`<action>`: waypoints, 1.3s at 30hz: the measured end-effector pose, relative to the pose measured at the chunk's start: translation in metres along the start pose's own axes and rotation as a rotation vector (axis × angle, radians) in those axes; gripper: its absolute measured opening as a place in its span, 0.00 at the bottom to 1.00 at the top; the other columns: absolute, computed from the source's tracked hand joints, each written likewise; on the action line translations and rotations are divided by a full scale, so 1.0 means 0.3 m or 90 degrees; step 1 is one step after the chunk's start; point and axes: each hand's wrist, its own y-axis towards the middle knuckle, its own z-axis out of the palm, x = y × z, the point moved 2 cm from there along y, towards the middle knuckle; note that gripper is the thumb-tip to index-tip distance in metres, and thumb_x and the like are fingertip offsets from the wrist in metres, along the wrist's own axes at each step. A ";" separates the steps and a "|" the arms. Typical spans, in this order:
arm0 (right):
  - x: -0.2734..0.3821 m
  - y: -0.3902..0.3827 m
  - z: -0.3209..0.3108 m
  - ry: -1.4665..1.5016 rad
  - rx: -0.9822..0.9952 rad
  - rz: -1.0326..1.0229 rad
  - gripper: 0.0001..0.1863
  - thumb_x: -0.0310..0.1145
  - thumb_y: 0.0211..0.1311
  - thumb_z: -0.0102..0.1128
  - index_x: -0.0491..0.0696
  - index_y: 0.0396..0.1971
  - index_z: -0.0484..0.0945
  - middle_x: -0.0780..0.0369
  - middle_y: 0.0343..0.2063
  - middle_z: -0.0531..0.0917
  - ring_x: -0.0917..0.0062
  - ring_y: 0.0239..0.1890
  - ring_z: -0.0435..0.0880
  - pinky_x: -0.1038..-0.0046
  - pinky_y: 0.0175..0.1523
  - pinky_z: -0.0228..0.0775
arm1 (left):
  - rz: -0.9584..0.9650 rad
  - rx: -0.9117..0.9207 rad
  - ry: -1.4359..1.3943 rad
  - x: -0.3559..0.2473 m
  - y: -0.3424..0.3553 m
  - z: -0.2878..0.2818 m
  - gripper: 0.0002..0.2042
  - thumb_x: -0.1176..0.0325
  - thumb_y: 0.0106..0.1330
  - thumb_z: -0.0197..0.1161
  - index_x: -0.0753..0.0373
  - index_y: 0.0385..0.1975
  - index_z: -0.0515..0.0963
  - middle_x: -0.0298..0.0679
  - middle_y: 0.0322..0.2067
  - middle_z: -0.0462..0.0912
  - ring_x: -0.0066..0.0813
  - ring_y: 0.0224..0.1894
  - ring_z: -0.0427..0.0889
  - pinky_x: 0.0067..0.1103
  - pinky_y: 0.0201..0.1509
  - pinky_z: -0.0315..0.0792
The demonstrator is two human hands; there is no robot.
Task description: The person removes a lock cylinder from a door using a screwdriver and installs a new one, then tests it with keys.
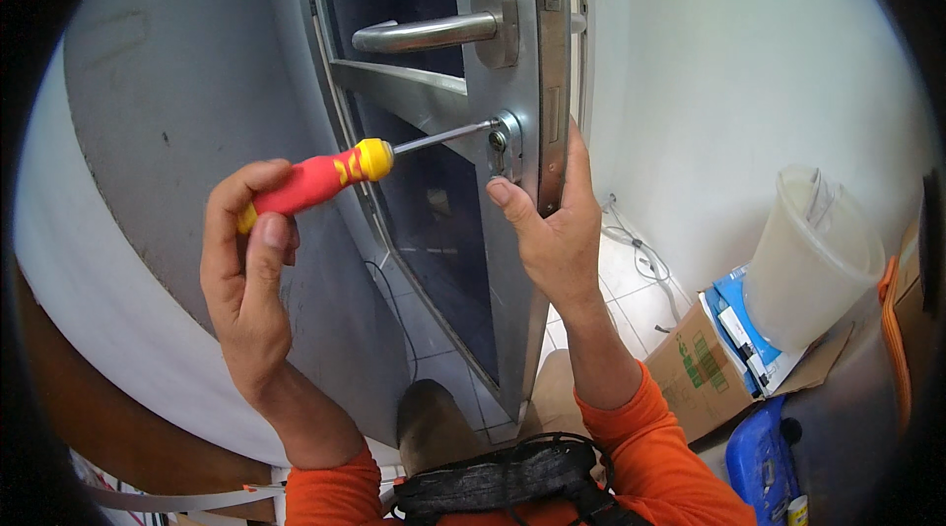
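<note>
My left hand (251, 280) grips the red and yellow handle of a screwdriver (325, 174), whose shaft points right, its tip at the upper part of the steel lock plate (510, 122) around a key cylinder (498, 142). This plate is on the narrow frame of a metal door (473, 230) with dark glazed panels. My right hand (552, 240) is wrapped round the door's edge beside the lock, thumb on the near face just below the plate. Above the lock, a steel lever handle (424, 33) sticks out to the left.
Grey wall (168, 132) at left, white wall (690, 63) at right. Lower right: a translucent bucket (808, 270) on papers and a cardboard box (685, 378), a blue plastic object (754, 457), an orange strap (897, 339). Cables (641, 260) lie on floor tiles. A black bag (493, 482) is at my waist.
</note>
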 end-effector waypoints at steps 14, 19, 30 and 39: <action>-0.003 0.000 0.006 -0.033 -0.021 -0.024 0.43 0.32 0.63 0.68 0.39 0.72 0.53 0.46 0.54 0.79 0.63 0.56 0.83 0.64 0.64 0.71 | -0.171 -0.011 -0.186 0.006 -0.005 0.007 0.24 0.53 0.76 0.55 0.67 0.59 0.74 0.44 0.40 0.84 0.16 0.27 0.77 0.14 0.29 0.72; -0.009 0.003 0.000 0.011 -0.017 0.013 0.43 0.32 0.62 0.68 0.39 0.72 0.53 0.46 0.55 0.79 0.62 0.56 0.83 0.64 0.64 0.71 | -0.170 -0.042 -0.021 0.026 -0.013 0.004 0.25 0.47 0.78 0.47 0.63 0.55 0.78 0.39 0.34 0.81 0.14 0.26 0.74 0.14 0.26 0.65; -0.014 -0.001 0.010 0.017 -0.026 -0.008 0.43 0.29 0.61 0.68 0.39 0.72 0.53 0.46 0.56 0.78 0.65 0.55 0.83 0.66 0.63 0.72 | -0.142 -0.109 -0.453 0.034 -0.003 0.045 0.26 0.53 0.78 0.50 0.70 0.64 0.70 0.48 0.49 0.80 0.25 0.41 0.83 0.21 0.39 0.79; -0.008 0.003 0.009 0.019 -0.044 0.007 0.43 0.27 0.59 0.68 0.40 0.72 0.55 0.46 0.55 0.80 0.65 0.54 0.84 0.67 0.61 0.74 | -0.173 -0.122 -0.336 0.104 -0.029 0.025 0.25 0.50 0.77 0.53 0.68 0.58 0.76 0.41 0.38 0.81 0.14 0.29 0.74 0.11 0.26 0.68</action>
